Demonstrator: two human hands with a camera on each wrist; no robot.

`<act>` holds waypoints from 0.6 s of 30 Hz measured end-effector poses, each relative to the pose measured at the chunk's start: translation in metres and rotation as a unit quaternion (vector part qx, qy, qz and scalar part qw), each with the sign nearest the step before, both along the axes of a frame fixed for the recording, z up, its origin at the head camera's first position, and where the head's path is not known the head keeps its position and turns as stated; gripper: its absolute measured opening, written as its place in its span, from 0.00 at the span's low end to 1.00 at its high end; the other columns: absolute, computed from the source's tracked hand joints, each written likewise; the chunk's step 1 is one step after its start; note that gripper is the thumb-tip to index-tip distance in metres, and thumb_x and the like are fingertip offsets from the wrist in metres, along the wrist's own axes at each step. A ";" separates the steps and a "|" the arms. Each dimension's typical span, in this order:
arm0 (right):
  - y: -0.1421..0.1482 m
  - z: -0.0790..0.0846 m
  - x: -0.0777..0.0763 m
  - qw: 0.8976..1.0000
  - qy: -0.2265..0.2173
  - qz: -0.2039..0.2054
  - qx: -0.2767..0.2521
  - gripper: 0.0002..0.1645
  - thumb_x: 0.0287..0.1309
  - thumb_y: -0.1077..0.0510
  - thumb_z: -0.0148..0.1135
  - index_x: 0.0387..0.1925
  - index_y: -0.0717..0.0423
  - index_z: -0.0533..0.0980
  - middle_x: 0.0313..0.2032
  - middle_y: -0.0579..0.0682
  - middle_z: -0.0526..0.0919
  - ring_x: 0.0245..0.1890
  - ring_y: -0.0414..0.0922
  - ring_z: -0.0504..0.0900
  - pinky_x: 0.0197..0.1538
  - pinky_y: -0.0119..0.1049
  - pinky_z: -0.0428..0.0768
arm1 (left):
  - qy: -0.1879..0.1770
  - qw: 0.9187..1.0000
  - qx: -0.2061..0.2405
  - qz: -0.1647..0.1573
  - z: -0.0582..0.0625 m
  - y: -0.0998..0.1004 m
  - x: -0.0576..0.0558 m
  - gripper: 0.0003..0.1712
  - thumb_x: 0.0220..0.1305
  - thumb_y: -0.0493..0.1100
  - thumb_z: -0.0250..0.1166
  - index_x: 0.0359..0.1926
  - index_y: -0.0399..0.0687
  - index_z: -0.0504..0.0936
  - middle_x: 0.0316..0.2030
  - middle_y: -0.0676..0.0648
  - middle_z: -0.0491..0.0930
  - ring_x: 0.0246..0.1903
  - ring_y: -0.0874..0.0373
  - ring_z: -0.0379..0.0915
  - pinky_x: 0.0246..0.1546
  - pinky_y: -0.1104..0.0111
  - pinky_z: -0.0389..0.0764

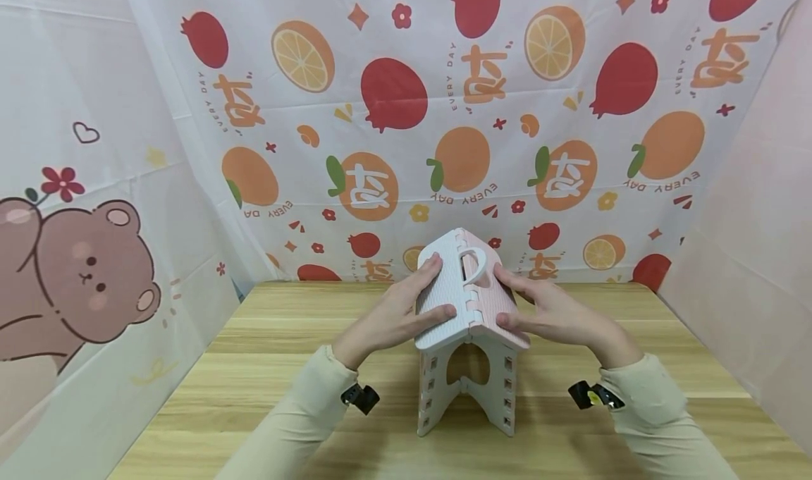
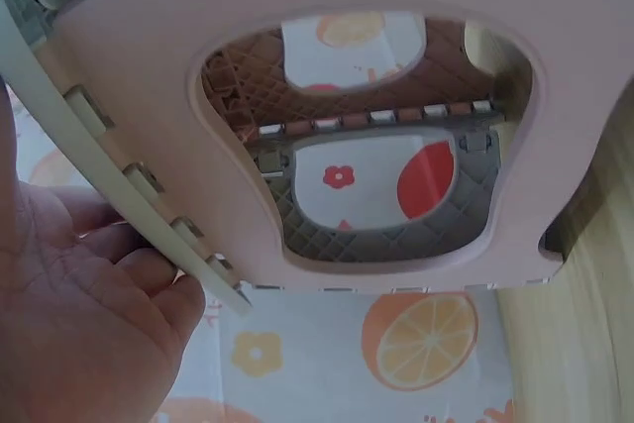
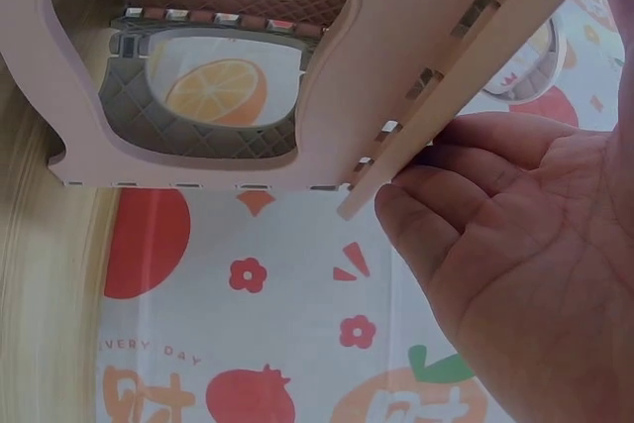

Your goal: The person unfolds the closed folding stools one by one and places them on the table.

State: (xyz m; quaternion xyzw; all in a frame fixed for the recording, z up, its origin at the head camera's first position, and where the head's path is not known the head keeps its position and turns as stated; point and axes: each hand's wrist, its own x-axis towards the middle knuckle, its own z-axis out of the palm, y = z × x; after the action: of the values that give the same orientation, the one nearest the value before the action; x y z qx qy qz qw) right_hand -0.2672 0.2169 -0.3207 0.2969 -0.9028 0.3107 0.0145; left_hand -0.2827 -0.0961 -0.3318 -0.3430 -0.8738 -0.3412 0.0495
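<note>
A small toy folding house [image 1: 466, 388] stands upright on the table, its pale wall panels slotted along the edges and set at an angle to each other. On top sits a pitched roof [image 1: 440, 297], white on the left slope and light pink on the right, with a white loop handle [image 1: 476, 265] at the ridge. My left hand [image 1: 406, 304] rests its fingers and thumb on the white slope. Against the pink slope lie the fingers and thumb of my right hand [image 1: 548, 311]. Both wrist views show large openings in a pink wall panel [image 2: 248, 225].
The wood-grain table [image 1: 235, 388] extends to both sides of the house. Behind hangs a fruit-print cloth [image 1: 406, 184], and a bear-print cloth [image 1: 95, 275] hangs at the left. A plain pale cloth [image 1: 755, 268] borders the right side.
</note>
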 end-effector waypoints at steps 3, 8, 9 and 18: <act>-0.001 0.000 0.001 1.000 0.001 0.001 0.002 0.53 0.70 0.39 0.69 0.84 0.56 0.57 0.81 0.59 0.62 0.81 0.59 0.65 0.76 0.64 0.70 | -0.001 1.000 -0.006 0.001 0.001 -0.001 0.002 0.61 0.68 0.78 0.61 0.86 0.49 0.51 0.86 0.48 0.48 0.85 0.45 0.49 0.82 0.45 0.60; -0.002 0.001 0.001 1.000 0.010 0.000 0.010 0.52 0.71 0.39 0.69 0.84 0.55 0.58 0.81 0.61 0.63 0.80 0.60 0.66 0.74 0.64 0.72 | -0.006 1.000 -0.016 0.006 0.002 -0.002 0.001 0.59 0.69 0.75 0.63 0.86 0.49 0.51 0.86 0.48 0.48 0.85 0.47 0.48 0.83 0.47 0.59; -0.001 0.001 0.001 1.000 0.009 -0.003 0.010 0.52 0.71 0.39 0.69 0.84 0.55 0.58 0.80 0.61 0.63 0.80 0.60 0.66 0.74 0.64 0.72 | -0.007 1.000 -0.019 0.007 0.003 -0.002 0.001 0.58 0.70 0.74 0.63 0.86 0.49 0.51 0.86 0.48 0.48 0.85 0.48 0.48 0.83 0.48 0.59; -0.004 0.005 -0.001 1.000 0.008 -0.010 0.024 0.53 0.69 0.38 0.70 0.83 0.56 0.59 0.80 0.62 0.64 0.79 0.62 0.67 0.75 0.64 0.71 | -0.009 0.999 -0.040 0.013 0.010 -0.002 -0.002 0.55 0.72 0.65 0.68 0.85 0.46 0.53 0.86 0.46 0.49 0.85 0.48 0.49 0.83 0.50 0.61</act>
State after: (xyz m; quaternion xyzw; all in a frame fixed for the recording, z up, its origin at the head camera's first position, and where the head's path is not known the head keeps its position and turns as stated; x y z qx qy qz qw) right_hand -0.2686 0.2132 -0.3159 0.2910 -0.9126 0.2865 0.0180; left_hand -0.2851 -0.0984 -0.3222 -0.3302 -0.8916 -0.3082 0.0322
